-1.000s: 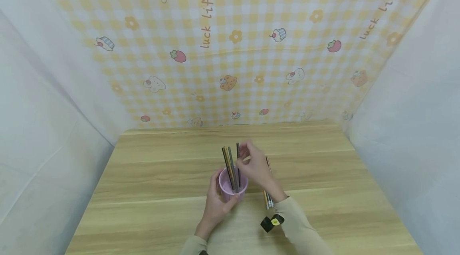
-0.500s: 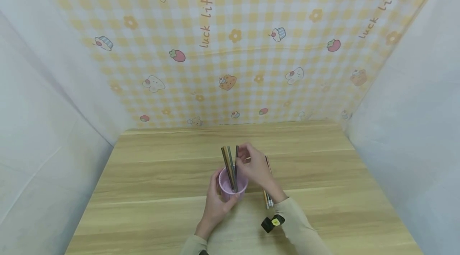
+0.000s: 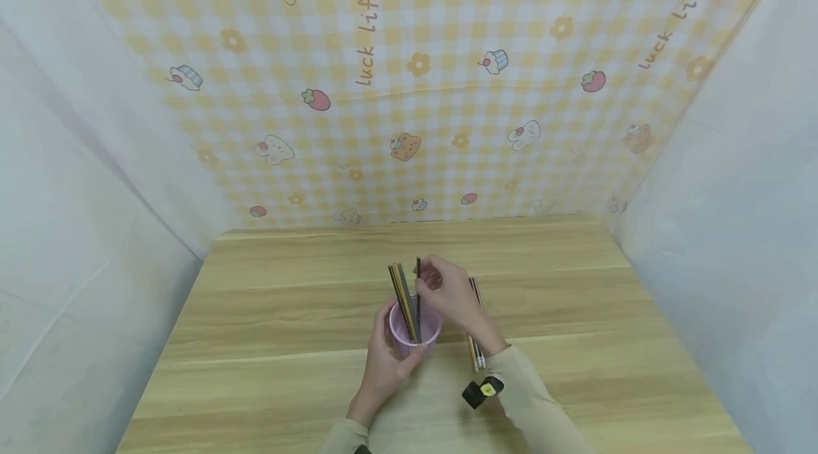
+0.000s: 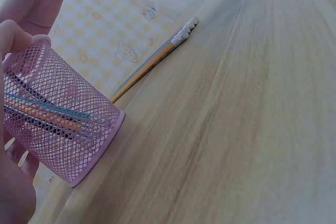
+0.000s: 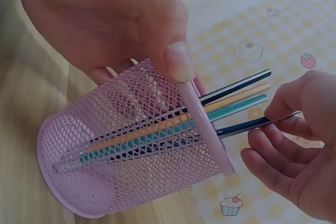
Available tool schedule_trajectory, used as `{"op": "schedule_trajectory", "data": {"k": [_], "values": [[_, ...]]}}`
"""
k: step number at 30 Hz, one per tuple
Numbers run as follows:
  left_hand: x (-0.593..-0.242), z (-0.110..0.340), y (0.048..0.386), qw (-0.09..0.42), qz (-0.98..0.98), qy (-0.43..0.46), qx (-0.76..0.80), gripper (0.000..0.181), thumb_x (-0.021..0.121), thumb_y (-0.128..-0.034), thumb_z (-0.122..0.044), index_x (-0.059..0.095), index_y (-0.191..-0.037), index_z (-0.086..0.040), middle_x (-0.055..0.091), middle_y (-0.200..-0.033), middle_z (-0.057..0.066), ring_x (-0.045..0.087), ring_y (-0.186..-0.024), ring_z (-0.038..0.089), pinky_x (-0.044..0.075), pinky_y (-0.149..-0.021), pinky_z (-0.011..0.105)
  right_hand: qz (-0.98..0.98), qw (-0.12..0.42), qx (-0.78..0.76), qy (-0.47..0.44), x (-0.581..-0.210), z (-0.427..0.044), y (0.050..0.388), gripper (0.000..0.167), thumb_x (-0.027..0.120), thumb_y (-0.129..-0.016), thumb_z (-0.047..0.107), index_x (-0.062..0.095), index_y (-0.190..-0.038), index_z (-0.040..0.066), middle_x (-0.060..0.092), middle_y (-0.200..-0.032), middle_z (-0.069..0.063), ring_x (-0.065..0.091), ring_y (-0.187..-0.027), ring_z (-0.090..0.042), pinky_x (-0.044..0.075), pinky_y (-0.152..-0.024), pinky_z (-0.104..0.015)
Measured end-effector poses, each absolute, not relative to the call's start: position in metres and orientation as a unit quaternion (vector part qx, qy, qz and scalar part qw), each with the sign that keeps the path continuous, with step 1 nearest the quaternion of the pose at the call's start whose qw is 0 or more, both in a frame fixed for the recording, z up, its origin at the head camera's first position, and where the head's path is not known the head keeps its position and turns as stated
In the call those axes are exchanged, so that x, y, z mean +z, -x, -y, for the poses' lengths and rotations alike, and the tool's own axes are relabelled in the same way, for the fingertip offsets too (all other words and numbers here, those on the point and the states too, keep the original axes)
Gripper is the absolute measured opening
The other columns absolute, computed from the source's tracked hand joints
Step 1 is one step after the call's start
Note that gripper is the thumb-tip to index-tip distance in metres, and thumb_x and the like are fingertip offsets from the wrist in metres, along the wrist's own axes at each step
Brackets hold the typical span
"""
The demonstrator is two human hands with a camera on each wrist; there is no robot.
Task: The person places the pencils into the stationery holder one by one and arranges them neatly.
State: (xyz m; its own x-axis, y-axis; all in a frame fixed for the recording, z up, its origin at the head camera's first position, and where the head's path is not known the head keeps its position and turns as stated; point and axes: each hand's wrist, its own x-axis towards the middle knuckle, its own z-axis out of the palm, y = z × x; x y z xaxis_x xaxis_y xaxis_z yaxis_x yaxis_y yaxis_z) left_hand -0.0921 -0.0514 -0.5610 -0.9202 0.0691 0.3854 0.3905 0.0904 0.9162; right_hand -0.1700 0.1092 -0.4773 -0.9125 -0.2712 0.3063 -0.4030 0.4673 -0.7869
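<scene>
A pink mesh pencil cup (image 3: 401,349) stands on the table, with my left hand (image 3: 382,367) gripping it around the side, thumb at the rim. Inside lean several pencils, including a teal pencil (image 5: 244,106), an orange pencil (image 5: 247,94) and a dark striped pencil (image 5: 236,86). My right hand (image 3: 451,296) pinches another black pencil (image 5: 247,127) between thumb and fingers above the rim. That pencil's lower part is within the cup, seen through the mesh in the right wrist view.
Several more pencils (image 3: 476,354) with white ends lie on the wooden table (image 3: 268,326) to the right, partly under my right forearm. A yellow checked cloth (image 3: 409,106) hangs behind, and white sheets (image 3: 735,177) flank both sides.
The pinched black pencil has shifted slightly left with my right hand. The other pencils' tops in the cup have leaned a little left. My left hand keeps its hold.
</scene>
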Motion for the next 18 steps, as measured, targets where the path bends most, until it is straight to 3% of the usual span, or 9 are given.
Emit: {"op": "schedule_trajectory", "data": {"k": [5, 13, 18], "values": [[-0.581, 0.053, 0.098, 0.113, 0.733, 0.154, -0.652, 0.087, 0.083, -0.0795, -0.015, 0.036, -0.152, -0.011, 0.052, -0.148, 0.010, 0.054, -0.132, 0.032, 0.048, -0.109, 0.052, 0.862, 0.053, 0.459, -0.207, -0.475, -0.110, 0.171, 0.022, 0.068, -0.088, 0.003, 0.067, -0.110, 0.000, 0.072, -0.090, -0.006, 0.068, -0.079, -0.015, 0.059, -0.073, -0.021], [-0.584, 0.051, 0.099, 0.127, 0.729, 0.154, -0.655, 0.090, 0.083, -0.0748, -0.006, 0.036, -0.152, -0.004, 0.053, -0.146, 0.017, 0.055, -0.130, 0.041, 0.048, -0.105, 0.059, 0.865, 0.055, 0.457, -0.201, -0.481, -0.115, 0.172, 0.023, 0.067, -0.089, 0.002, 0.066, -0.111, 0.000, 0.072, -0.095, -0.010, 0.070, -0.083, -0.019, 0.061, -0.075, -0.024], [-0.583, 0.053, 0.099, 0.121, 0.730, 0.156, -0.654, 0.090, 0.085, -0.0765, -0.010, 0.035, -0.152, -0.009, 0.054, -0.146, 0.014, 0.055, -0.131, 0.035, 0.050, -0.105, 0.053, 0.872, 0.051, 0.456, -0.168, -0.488, -0.124, 0.176, 0.020, 0.067, -0.089, 0.002, 0.067, -0.109, 0.003, 0.071, -0.094, -0.007, 0.068, -0.083, -0.017, 0.061, -0.076, -0.026]]}}
